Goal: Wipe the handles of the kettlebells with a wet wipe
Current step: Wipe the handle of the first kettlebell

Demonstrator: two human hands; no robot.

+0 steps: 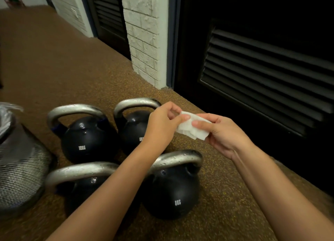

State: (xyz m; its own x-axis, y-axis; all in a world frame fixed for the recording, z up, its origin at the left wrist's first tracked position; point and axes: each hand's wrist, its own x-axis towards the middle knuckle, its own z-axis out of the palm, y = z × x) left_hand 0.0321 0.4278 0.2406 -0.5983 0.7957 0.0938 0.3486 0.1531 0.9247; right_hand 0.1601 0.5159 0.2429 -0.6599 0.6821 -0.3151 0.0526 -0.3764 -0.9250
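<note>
white wet wipe (pixel 191 127) pinched between my two hands, held in air above speckled brown floor (pixel 72 69), right of far-right kettlebell (pixel 133 128); my left hand (pixel 162 125) grips wipe's left edge with thumb and fingers; my right hand (pixel 222 134) clamps right side, thumb on top; four black kettlebells in two rows below my left forearm, silver handles: far-left one (pixel 85 137), near-left one (pixel 79 183), near-right one (pixel 173 190); mesh bin (pixel 19 168) with plastic liner at left; dark louvred doors (pixel 271 74) at right
</note>
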